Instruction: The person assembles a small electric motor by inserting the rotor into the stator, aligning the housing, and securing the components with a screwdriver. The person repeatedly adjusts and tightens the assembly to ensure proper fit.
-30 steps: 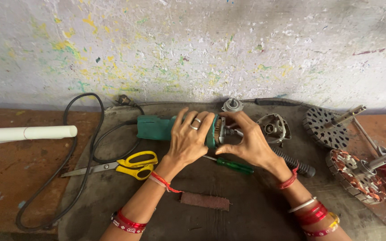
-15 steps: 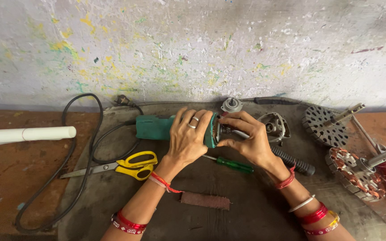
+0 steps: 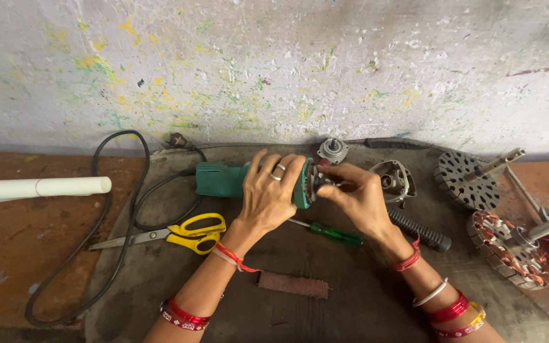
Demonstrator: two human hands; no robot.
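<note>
Green power tool body is found lying on its side on the dark mat, near the wall, with its open front end facing right; the mat rests on a reddish-brown bench. Items are recorded from left to right. A white rolled tube is noted at the far left of the bench. A black power cord is seen looping from the rear of the tool down across the bench and back, with its plug lying by the wall. Yellow-handled scissors are placed just in front of the tool. The left hand is laid over the tool body with fingers wrapped around it, holding it steady. A green-handled screwdriver and a flat reddish-brown strip are noted in front of the hands. The right hand is pressed against the open front end of the tool, fingers pinched narrowly there; whether a small part is held cannot be told. A small grey metal part sits behind the hands, a grey gear housing just right of them, and a black ribbed handle nearby. Two wound motor cores on shafts are recorded at the far right, well apart from the tool
</note>
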